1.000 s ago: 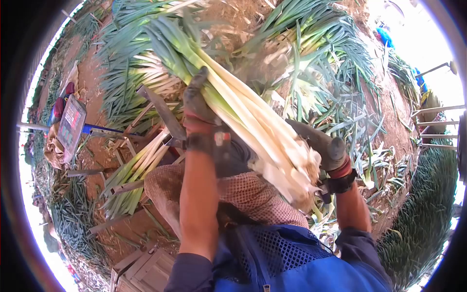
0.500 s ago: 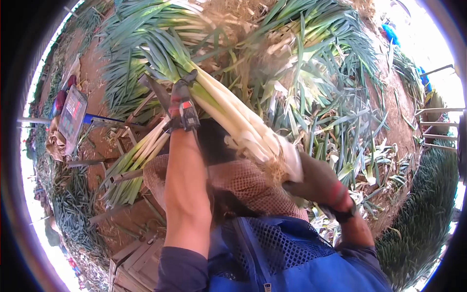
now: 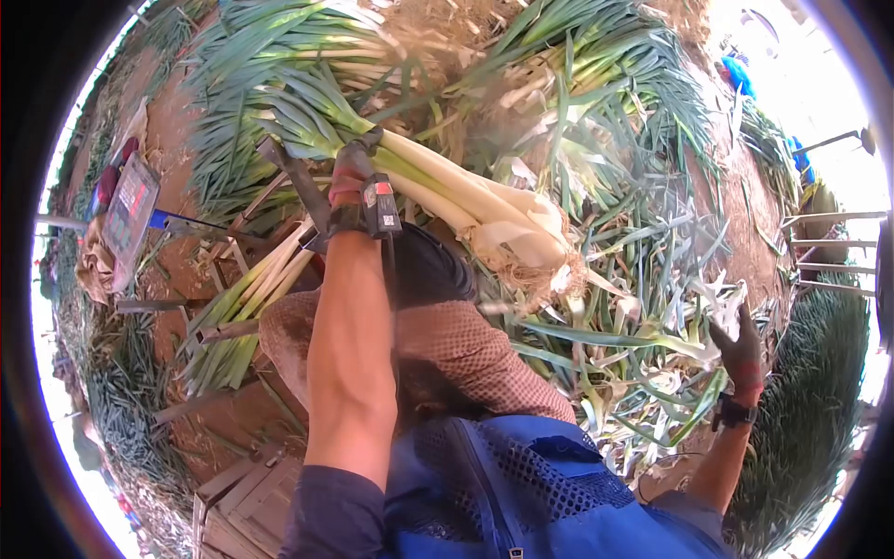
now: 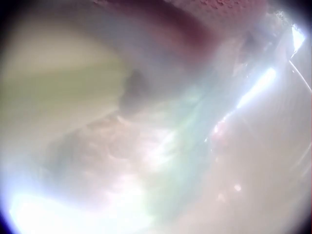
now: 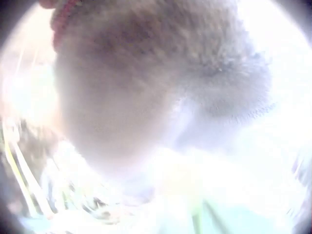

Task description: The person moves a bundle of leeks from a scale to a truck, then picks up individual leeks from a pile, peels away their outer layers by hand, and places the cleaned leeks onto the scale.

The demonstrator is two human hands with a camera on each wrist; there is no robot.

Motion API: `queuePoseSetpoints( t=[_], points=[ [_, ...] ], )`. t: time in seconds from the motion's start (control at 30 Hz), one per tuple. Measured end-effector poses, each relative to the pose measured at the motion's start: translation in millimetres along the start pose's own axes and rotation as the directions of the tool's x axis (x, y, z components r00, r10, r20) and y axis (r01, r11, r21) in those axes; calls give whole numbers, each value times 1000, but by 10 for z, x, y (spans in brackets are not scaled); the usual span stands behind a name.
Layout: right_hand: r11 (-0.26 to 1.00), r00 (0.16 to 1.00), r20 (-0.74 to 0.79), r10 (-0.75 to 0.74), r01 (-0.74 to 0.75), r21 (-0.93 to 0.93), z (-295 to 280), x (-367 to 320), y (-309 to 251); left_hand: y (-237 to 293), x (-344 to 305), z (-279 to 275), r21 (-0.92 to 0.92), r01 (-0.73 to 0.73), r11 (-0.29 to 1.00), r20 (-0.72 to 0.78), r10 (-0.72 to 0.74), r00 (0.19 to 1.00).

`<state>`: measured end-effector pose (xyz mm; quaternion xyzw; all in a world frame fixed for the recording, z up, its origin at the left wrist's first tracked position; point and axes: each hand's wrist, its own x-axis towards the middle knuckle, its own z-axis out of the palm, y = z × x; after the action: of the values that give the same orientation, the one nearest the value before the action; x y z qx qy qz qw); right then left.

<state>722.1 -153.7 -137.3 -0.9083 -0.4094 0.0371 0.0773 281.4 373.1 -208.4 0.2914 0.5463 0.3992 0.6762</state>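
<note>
In the head view my gloved left hand (image 3: pixel 356 163) grips a bundle of leeks (image 3: pixel 456 186) where the pale shanks meet the green leaves. The root ends point to the lower right, over the knee, with a loose pale skin around them. Blurred, the pale green shanks (image 4: pixel 63 92) fill the left of the left wrist view. Far to the right, my gloved right hand (image 3: pixel 742 357) is away from the bundle, thumb and fingers spread apart. Just beyond its fingertips are whitish peelings (image 3: pixel 722 300). The right wrist view is washed out around the glove (image 5: pixel 126 87).
Trimmed leaves (image 3: pixel 643 252) litter the ground ahead and right. Leek piles (image 3: pixel 242 140) lie at the back. On the left, a metal rack (image 3: pixel 233 331) holds more leeks, near a scale (image 3: pixel 130 219). A wooden box (image 3: pixel 251 503) stands at lower left.
My right hand has left the root end of the bundle and swung out to the right, over the leaf litter. The left hand keeps its grip, and the bundle has tilted closer to level.
</note>
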Motion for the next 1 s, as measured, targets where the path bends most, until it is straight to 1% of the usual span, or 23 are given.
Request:
queuePoseSetpoints(
  t=[0.03, 0.07, 0.1, 0.13, 0.17, 0.23, 0.27, 0.3, 0.33, 0.37, 0.43, 0.47, 0.5, 0.53, 0.57, 0.6, 0.63, 0.7, 0.73, 0.83, 0.87, 0.97, 1.0],
  points=[
    [900, 992, 58, 114, -128, 417, 44, 110, -480, -6, -9, 6, 10, -18, 1000, -3, 18, 1000],
    [768, 981, 154, 115, -186, 613, -89, 171, -1180, 6, -10, 30, 20, -39, 999, -1, 39, 999],
    [787, 982, 179, -60, -64, 613, -236, 226, -1780, 16, -23, 47, 20, -45, 999, 13, 45, 999],
    [764, 967, 45, -249, 168, 623, -221, 275, -2240, 17, -43, 54, 20, -49, 999, 26, 48, 998],
    [722, 915, -9, -403, 324, 612, -237, 378, -2687, 5, -48, 55, 17, -48, 999, 33, 48, 998],
    [673, 812, -141, -566, 554, 489, -148, 517, -3412, -23, -41, 56, 5, -44, 999, 42, 44, 998],
    [595, 704, -184, -686, 688, 415, 24, 633, -3567, -27, -29, 47, -5, -42, 999, 41, 42, 998],
    [495, 574, -212, -791, 803, 332, 263, 707, -3647, -19, -16, 30, -9, -36, 999, 39, 36, 999],
    [398, 462, -251, -850, 877, 268, 398, 696, -3699, -9, 4, 7, -13, -29, 1000, 35, 29, 999],
    [384, 465, -195, -863, 857, 343, 413, 667, -3653, -19, 22, -25, -17, -18, 1000, 29, 19, 999],
    [365, 456, -77, -886, 792, 490, 346, 520, -3439, -57, 153, -158, 15, 3, 1000, 73, -4, 997],
    [457, 517, 26, -856, 731, 506, 245, 417, -3289, -83, 199, -225, 32, 14, 999, 94, -17, 995],
    [547, 569, 129, -812, 666, 508, 145, 304, -3081, -74, 180, -239, 92, -17, 996, 68, 10, 998],
    [622, 629, 240, -739, 502, 600, 166, 191, -2754, -39, 135, -204, 156, -45, 987, 52, 37, 998],
    [677, 661, 352, -662, 326, 660, 234, 122, -2424, -7, 134, -171, 214, -80, 974, 40, 73, 997],
    [652, 732, 417, -539, 48, 757, 285, 16, -2171, -120, 333, -270, 261, -180, 948, 147, 145, 978],
    [556, 761, 507, -405, -235, 797, 334, -58, -1961, -148, 337, -244, 184, -119, 976, 123, 97, 988],
    [686, 801, 547, -242, -258, 681, 425, -12, -1691, -123, 273, -106, 27, -8, 1000, 94, 6, 996],
    [748, 848, 488, -206, -185, 637, 510, 16, -1604, -104, 254, -47, 40, -5, 999, 83, 2, 997],
    [830, 880, 434, -192, -90, 550, 521, 61, -1481, -50, 158, 36, 65, -18, 998, 59, 14, 998],
    [791, 886, 433, -167, -142, 596, 521, 57, -1446, -28, 118, 30, 73, -19, 997, 37, 17, 999],
    [637, 896, 434, -98, -279, 719, 602, 121, -1220, -25, 110, 2, -15, 84, 996, 48, -83, 995],
    [643, 908, 416, -42, -294, 708, 756, 141, -988, -102, 246, -40, -19, 75, 997, 53, -74, 996]
  ],
)
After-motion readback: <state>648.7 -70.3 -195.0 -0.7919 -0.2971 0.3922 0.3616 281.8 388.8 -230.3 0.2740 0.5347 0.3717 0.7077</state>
